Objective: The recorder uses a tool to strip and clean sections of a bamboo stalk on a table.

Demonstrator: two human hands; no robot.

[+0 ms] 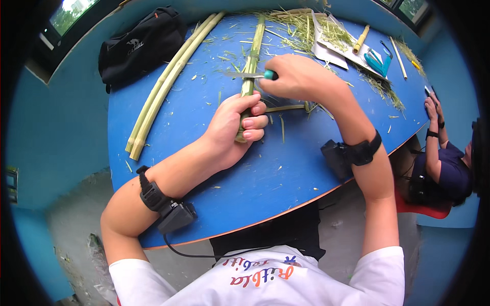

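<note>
A person at a blue table (204, 168) works a green stalk (251, 66) w/ a knife (250, 75). Left hand (237, 125) is wrapped tight around the stalk's near end, fingers curled over it, thumb on top; the stalk runs away from the person toward the table's far edge. Right hand (301, 76) is closed on the knife's teal handle, blade pointing left and lying across the stalk just beyond the left hand — prob. touching it, though the contact is too small to confirm. Both forearms carry black wrist straps; a small black box hangs by the left one, cable trailing off the table edge.

Left of the stalk, two long pale stalks (168, 76) lie side by side, well apart from the hands. A black bag (140, 43) sits at the far left corner. Green shavings (301, 30) litter the far side, thickest near a white sheet (332, 43). Beside the sheet: teal scissors (377, 62) and a short tan stick (361, 39). At right, a second person (441, 163) in a dark top sits at the table's rim, hands up by the edge.
</note>
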